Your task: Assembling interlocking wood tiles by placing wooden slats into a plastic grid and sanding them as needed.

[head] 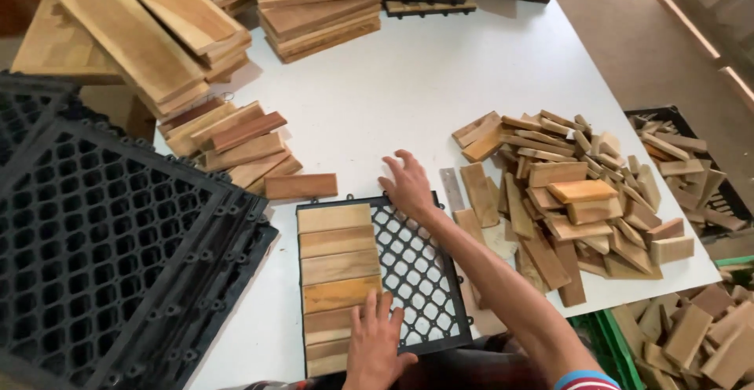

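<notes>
Slat-laying step: left grip (375,343) flat, open, pressing wooden slats (339,268) on black grid tile (420,268); right grip (408,186) open at the tile's far edge. Next slat lies rightward.

left hand (375,351) flat on slats (339,280), 6 o'clock | right hand (408,186) on black grid tile (420,280) top edge | short wood pieces (581,201), 3 o'clock
</notes>
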